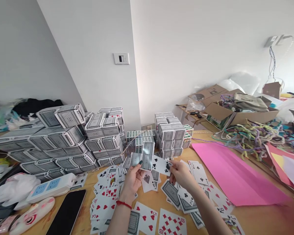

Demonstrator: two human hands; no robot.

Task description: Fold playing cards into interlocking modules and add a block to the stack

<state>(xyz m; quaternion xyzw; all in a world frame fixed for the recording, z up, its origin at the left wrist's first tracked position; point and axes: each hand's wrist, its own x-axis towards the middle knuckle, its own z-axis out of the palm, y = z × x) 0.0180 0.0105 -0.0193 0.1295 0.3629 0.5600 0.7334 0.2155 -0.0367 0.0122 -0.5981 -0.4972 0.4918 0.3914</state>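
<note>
My left hand (pixel 133 179), a red cord on its wrist, is closed with thumb and fingers on a grey-backed playing card (pixel 148 151) held upright. My right hand (pixel 181 174) pinches the right end of a four of clubs (pixel 159 165), its face toward me. The left end of that card meets the lower edge of the grey-backed one. Below my hands lie an ace of spades (pixel 147 179), a five of hearts (pixel 147 217) and a ten of diamonds (pixel 172 222). Overlapping face-up cards (pixel 104 207) spread left of my left forearm.
Stacked blocks of grey-backed cards (pixel 71 138) stand at left, with another stack (pixel 171 130) behind my hands. A phone (pixel 67 212) and a power strip (pixel 51 186) lie at left. Pink paper (pixel 230 176), tangled fuzzy strands (pixel 257 137) and a cardboard box (pixel 250 117) occupy the right.
</note>
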